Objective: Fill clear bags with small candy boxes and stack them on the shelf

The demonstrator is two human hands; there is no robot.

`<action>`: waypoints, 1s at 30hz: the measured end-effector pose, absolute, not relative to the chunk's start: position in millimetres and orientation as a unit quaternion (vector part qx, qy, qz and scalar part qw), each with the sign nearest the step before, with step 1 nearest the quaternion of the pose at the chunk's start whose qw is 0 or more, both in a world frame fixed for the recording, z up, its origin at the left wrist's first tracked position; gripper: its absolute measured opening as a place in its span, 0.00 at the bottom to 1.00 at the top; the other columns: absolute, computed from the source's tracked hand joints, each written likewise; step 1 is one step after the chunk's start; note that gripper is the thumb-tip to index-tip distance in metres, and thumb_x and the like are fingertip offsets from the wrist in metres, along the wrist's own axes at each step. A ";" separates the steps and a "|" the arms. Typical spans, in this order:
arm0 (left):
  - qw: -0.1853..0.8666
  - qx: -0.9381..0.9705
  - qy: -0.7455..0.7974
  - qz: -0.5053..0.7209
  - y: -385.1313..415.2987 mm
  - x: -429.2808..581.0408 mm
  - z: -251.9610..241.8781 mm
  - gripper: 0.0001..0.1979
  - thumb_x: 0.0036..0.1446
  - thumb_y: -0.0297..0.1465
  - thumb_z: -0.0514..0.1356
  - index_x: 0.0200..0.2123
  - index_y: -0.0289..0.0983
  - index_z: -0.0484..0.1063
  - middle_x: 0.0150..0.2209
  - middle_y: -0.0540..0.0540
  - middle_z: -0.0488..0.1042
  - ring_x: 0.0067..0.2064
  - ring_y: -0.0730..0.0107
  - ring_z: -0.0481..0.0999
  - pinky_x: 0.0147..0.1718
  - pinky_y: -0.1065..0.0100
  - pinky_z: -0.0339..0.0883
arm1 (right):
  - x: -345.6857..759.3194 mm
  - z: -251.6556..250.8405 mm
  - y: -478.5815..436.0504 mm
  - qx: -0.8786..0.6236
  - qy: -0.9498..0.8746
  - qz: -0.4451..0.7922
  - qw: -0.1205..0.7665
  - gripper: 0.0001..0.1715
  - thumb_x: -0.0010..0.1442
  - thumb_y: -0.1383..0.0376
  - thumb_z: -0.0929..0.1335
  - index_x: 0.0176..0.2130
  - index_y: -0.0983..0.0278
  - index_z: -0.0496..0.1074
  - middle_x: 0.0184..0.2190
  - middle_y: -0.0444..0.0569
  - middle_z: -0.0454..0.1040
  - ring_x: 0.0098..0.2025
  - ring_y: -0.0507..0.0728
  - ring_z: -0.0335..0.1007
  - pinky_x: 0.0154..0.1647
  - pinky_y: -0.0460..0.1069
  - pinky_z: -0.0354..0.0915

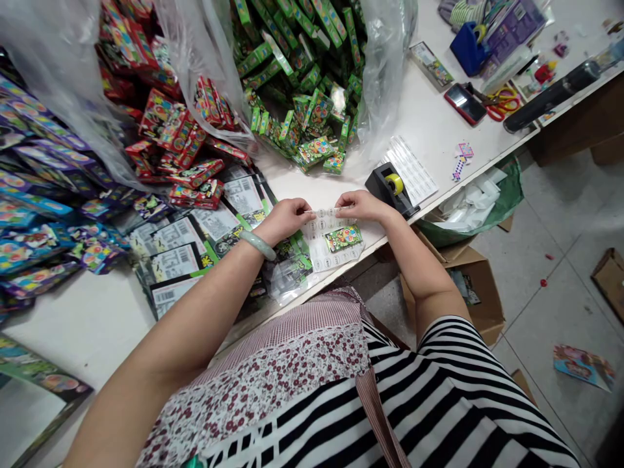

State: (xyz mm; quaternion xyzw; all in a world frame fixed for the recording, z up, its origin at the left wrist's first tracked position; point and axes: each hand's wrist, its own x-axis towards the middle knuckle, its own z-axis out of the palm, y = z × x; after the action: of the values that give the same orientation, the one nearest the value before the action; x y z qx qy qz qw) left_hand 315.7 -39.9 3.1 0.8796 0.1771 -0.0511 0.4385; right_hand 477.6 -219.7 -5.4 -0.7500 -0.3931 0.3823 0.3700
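My left hand (286,218) and my right hand (361,205) both pinch the top edge of a clear printed packet (325,252) lying on the white table (92,318) near its front edge. A small green box (344,237) lies inside or on the packet, just below my fingers. A pale green bangle sits on my left wrist. To the left of the packet lies a stack of flat printed cards (190,253) with barcodes.
A black tape dispenser (390,185) stands right of my hands. Behind are plastic bags with several green boxes (302,78) and red boxes (170,123); blue-purple packs (43,188) lie left. Scissors (500,104) and a phone (464,103) lie far right. Cardboard boxes (475,276) stand on the floor.
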 end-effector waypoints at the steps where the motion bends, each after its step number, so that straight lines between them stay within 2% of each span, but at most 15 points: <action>1: 0.442 0.877 0.180 -0.051 -40.2 315.4 3.5 0.11 0.50 0.38 0.60 0.29 0.35 0.73 0.25 0.49 0.73 0.28 0.70 0.66 0.30 0.69 0.60 | 478.1 -4.9 -218.3 -0.753 -0.399 0.380 0.359 0.17 0.44 0.56 0.73 0.30 0.67 0.74 0.26 0.43 0.74 0.29 0.50 0.64 0.34 0.47 0.61; 6: 0.464 0.865 0.178 -0.066 -41.7 314.2 3.6 0.12 0.54 0.39 0.59 0.29 0.35 0.73 0.24 0.49 0.73 0.28 0.69 0.68 0.31 0.68 0.61 | 480.3 -0.6 -218.2 -0.759 -0.394 0.382 0.350 0.18 0.45 0.55 0.73 0.28 0.68 0.75 0.24 0.42 0.72 0.28 0.50 0.63 0.33 0.47 0.60; 10: 0.468 0.866 0.175 -0.030 -41.2 314.7 -0.4 0.12 0.52 0.40 0.61 0.29 0.35 0.73 0.26 0.49 0.74 0.30 0.69 0.68 0.33 0.68 0.62 | 478.7 0.9 -220.8 -0.761 -0.370 0.400 0.351 0.16 0.45 0.57 0.74 0.28 0.68 0.76 0.25 0.43 0.73 0.29 0.50 0.64 0.33 0.47 0.61; 14: 0.472 0.864 0.168 -0.049 -40.0 315.1 -2.4 0.14 0.54 0.41 0.59 0.30 0.36 0.73 0.26 0.49 0.73 0.30 0.68 0.68 0.33 0.68 0.61 | 477.8 -1.3 -220.3 -0.769 -0.359 0.400 0.346 0.15 0.45 0.58 0.74 0.28 0.68 0.76 0.25 0.44 0.74 0.30 0.51 0.65 0.33 0.47 0.61; 20: 0.402 0.899 0.158 -0.072 -41.8 316.4 1.1 0.11 0.52 0.35 0.58 0.34 0.36 0.76 0.30 0.45 0.77 0.34 0.63 0.72 0.36 0.66 0.64 | 481.5 -6.4 -220.6 -0.769 -0.366 0.397 0.342 0.15 0.46 0.58 0.74 0.29 0.68 0.76 0.26 0.44 0.75 0.31 0.52 0.66 0.35 0.47 0.62; 22: 0.377 0.909 0.161 -0.075 -43.1 317.4 1.8 0.11 0.53 0.34 0.57 0.35 0.36 0.76 0.32 0.44 0.77 0.35 0.62 0.73 0.37 0.65 0.65 | 482.9 -7.0 -223.8 -0.780 -0.379 0.367 0.336 0.17 0.44 0.60 0.75 0.33 0.68 0.77 0.29 0.44 0.75 0.33 0.53 0.67 0.37 0.48 0.62; 25: 0.353 0.917 0.170 -0.072 -45.0 319.1 1.6 0.12 0.54 0.33 0.58 0.40 0.36 0.75 0.34 0.43 0.78 0.35 0.61 0.74 0.38 0.64 0.65 | 484.6 -6.9 -232.1 -0.796 -0.392 0.323 0.329 0.26 0.44 0.66 0.74 0.46 0.67 0.75 0.34 0.45 0.75 0.36 0.54 0.68 0.41 0.49 0.64; 30: 0.343 0.916 0.184 -0.097 -48.1 321.6 0.7 0.17 0.54 0.32 0.60 0.47 0.36 0.72 0.35 0.44 0.78 0.35 0.61 0.76 0.38 0.65 0.66 | 483.7 -8.9 -241.2 -0.815 -0.365 0.307 0.329 0.43 0.48 0.71 0.69 0.63 0.68 0.61 0.37 0.46 0.74 0.40 0.55 0.71 0.49 0.51 0.66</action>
State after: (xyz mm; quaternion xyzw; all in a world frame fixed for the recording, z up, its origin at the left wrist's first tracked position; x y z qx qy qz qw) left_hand 321.6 -48.1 0.7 0.9159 0.1844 -0.0973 0.3431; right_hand 483.7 -241.2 -8.9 -0.8150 -0.3653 0.3072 0.3287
